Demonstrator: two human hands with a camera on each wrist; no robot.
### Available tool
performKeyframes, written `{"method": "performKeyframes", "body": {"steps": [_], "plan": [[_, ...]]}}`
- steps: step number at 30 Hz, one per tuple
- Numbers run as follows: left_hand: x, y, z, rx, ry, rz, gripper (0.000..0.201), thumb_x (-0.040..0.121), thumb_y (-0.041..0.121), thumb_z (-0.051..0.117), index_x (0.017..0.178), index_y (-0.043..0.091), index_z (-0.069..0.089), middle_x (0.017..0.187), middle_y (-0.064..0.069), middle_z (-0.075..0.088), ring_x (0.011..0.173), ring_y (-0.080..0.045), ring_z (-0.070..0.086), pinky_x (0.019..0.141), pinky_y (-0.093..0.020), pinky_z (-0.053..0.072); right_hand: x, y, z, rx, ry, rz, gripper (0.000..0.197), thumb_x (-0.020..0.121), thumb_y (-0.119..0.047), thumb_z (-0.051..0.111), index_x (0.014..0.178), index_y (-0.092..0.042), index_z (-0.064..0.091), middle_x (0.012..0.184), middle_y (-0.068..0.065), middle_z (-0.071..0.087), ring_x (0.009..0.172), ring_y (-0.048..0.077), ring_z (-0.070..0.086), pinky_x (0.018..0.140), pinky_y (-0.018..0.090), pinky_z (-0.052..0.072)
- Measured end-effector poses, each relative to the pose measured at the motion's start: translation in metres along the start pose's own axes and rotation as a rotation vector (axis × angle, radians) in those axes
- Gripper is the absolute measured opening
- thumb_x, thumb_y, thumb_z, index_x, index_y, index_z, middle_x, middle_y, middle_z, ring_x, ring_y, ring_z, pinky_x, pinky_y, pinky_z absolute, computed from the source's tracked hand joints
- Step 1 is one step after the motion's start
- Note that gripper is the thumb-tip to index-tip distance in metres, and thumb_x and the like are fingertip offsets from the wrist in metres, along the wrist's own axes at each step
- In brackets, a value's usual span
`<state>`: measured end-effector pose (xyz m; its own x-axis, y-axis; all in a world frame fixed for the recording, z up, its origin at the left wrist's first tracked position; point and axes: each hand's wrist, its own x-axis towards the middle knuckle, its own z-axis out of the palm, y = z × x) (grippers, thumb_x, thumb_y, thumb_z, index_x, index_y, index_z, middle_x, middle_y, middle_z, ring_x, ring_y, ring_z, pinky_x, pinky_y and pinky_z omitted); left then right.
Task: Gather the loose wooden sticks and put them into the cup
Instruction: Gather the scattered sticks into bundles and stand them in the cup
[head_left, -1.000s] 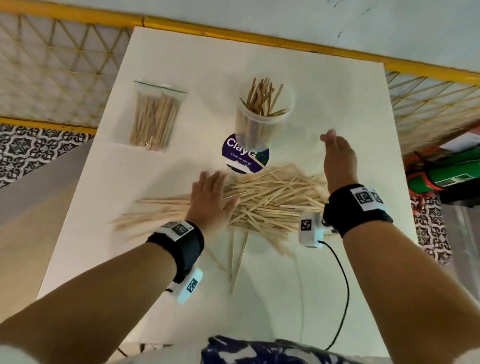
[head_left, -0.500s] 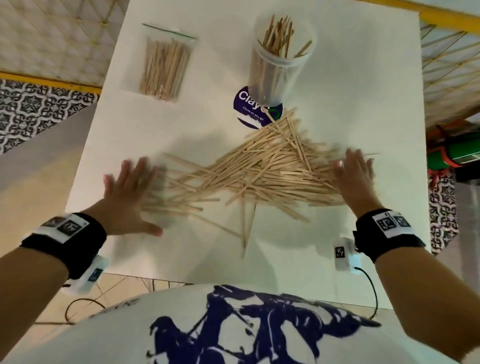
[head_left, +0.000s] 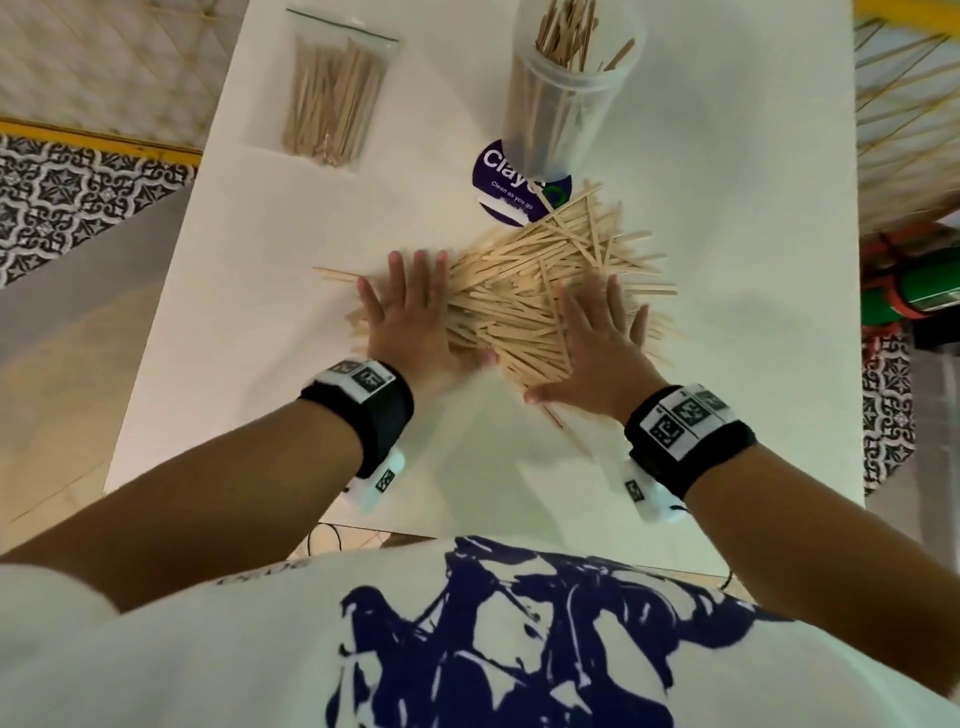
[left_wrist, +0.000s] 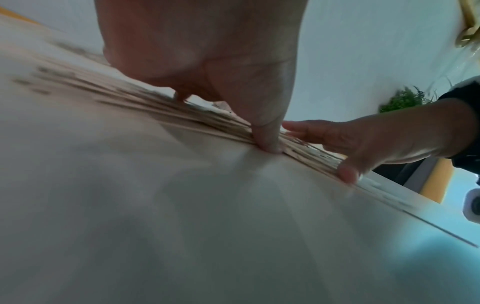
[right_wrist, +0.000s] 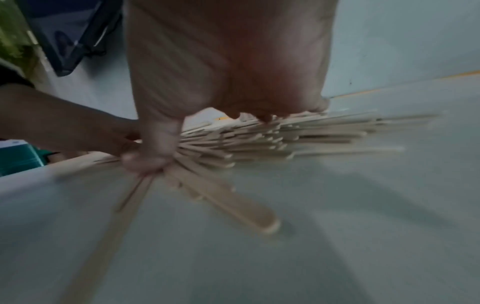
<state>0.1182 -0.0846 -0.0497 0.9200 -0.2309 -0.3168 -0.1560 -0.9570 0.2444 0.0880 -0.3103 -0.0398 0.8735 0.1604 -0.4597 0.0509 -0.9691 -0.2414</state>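
A heap of loose wooden sticks (head_left: 524, 301) lies mid-table, just in front of the clear plastic cup (head_left: 563, 98), which stands upright with several sticks inside. My left hand (head_left: 410, 317) lies flat with fingers spread on the heap's left side. My right hand (head_left: 597, 338) lies flat, fingers spread, on its right side. The two thumbs nearly meet at the heap's near edge. In the right wrist view my thumb (right_wrist: 153, 152) presses the stick ends (right_wrist: 233, 139). In the left wrist view my thumb (left_wrist: 267, 135) touches the pile's edge, with the right hand (left_wrist: 363, 142) beyond it.
A clear zip bag of sticks (head_left: 335, 98) lies at the table's back left. A purple round sticker (head_left: 519, 182) sits under the cup's base. One stick (head_left: 337, 274) pokes out left of the heap. The white table's (head_left: 249, 338) near edge is close to my body.
Both hands moved inward from the heap's outer ends, pushing the spread sticks into a tighter pile. The head view tilted down and closer.
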Motion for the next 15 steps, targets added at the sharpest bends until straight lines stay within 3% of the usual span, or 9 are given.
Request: {"method": "performKeyframes", "body": {"steps": [3, 6, 10, 15], "plan": [[0.013, -0.003, -0.011, 0.035, -0.006, 0.057, 0.118, 0.07, 0.071, 0.059, 0.152, 0.009, -0.001, 0.154, -0.019, 0.019, 0.144, -0.039, 0.012, 0.116, -0.056, 0.005, 0.012, 0.007, -0.018, -0.05, 0.07, -0.021, 0.113, 0.071, -0.068, 0.066, 0.153, -0.016, 0.008, 0.161, 0.012, 0.008, 0.148, 0.036, 0.006, 0.119, 0.056, 0.006], [0.02, -0.007, -0.024, 0.064, 0.027, 0.09, 0.098, 0.077, 0.051, 0.067, 0.151, 0.009, 0.016, 0.141, -0.018, 0.038, 0.127, -0.039, 0.037, 0.107, -0.049, 0.028, 0.021, 0.01, -0.042, -0.123, 0.172, -0.063, 0.091, 0.077, -0.047, 0.072, 0.147, -0.016, 0.025, 0.147, 0.011, 0.038, 0.135, 0.035, 0.03, 0.113, 0.05, 0.024], [0.026, -0.01, -0.03, 0.069, 0.032, 0.117, 0.077, 0.083, 0.037, 0.067, 0.147, 0.015, 0.03, 0.138, -0.015, 0.044, 0.125, -0.038, 0.04, 0.102, -0.047, 0.032, 0.031, 0.0, -0.052, -0.239, 0.157, -0.117, 0.095, 0.07, -0.055, 0.075, 0.144, -0.015, 0.031, 0.141, 0.009, 0.046, 0.131, 0.032, 0.034, 0.11, 0.048, 0.025], [0.028, -0.011, -0.031, 0.213, 0.072, 0.122, 0.05, 0.089, 0.037, 0.059, 0.132, 0.013, 0.049, 0.123, -0.012, 0.056, 0.114, -0.037, 0.049, 0.095, -0.045, 0.031, 0.047, -0.008, -0.051, -0.163, 0.109, -0.158, 0.053, 0.085, -0.015, 0.067, 0.132, -0.007, 0.042, 0.131, 0.016, 0.053, 0.125, 0.035, 0.045, 0.106, 0.046, 0.033]]}}
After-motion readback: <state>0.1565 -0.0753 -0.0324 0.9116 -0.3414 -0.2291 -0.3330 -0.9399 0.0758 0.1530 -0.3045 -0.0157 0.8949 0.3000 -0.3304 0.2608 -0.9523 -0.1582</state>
